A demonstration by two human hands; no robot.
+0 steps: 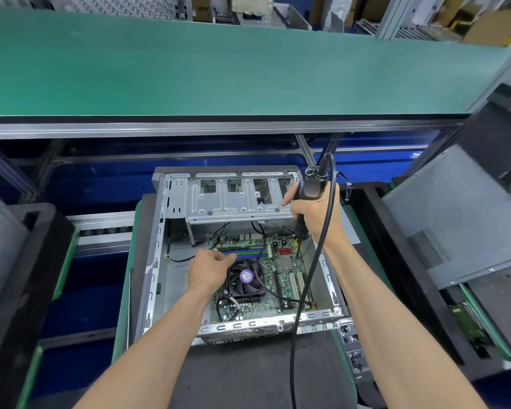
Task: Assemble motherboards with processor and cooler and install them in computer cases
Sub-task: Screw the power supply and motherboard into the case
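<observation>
my left hand (211, 268) rests loosely curled on the motherboard (266, 278) beside the cooler (245, 278), while beyond it my right hand (313, 215) grips the electric screwdriver (309, 199) upright, bit down.

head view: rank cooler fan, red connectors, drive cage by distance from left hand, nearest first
1. cooler fan: beside the left hand, just to its right.
2. red connectors: farther right on the board, near the screwdriver tip.
3. drive cage: far end of the case.
</observation>
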